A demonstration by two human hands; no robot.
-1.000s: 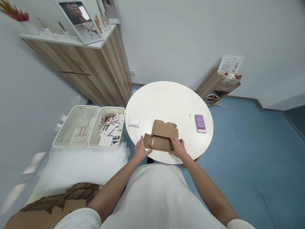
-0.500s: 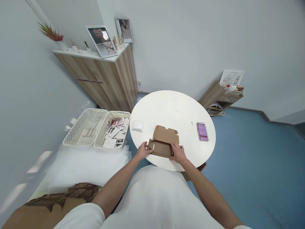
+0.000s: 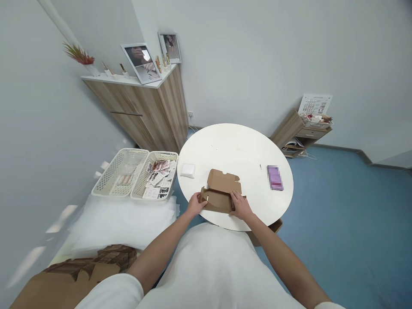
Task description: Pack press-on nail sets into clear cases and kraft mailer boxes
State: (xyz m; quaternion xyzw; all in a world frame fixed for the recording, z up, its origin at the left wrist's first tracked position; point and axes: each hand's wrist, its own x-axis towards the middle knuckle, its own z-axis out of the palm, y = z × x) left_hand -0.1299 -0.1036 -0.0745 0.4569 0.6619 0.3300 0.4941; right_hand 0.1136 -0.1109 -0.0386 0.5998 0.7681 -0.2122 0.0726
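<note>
A brown cardboard box (image 3: 219,200) lies with its lid raised at the near edge of the round white table (image 3: 238,150). My left hand (image 3: 195,204) grips its left side wall, thumb inside and fingers outside. At the opposite end, my right hand (image 3: 241,205) is closed over the right side wall, with fingertips by the lid's fold. The lid (image 3: 223,181) leans away from me, its tuck flaps showing. No contents show in the box.
On the table are a white packet (image 3: 188,170) at left, and a small dark item (image 3: 260,166) and a blurred purple pack (image 3: 274,177) at right. Left of it stand two white baskets (image 3: 137,193), one with printed cards. Flat cardboard (image 3: 64,287) lies lower left.
The view has shifted slightly, so the surroundings sit a little further right. Both hands keep their places on the box, whose shape looks nearly the same.
</note>
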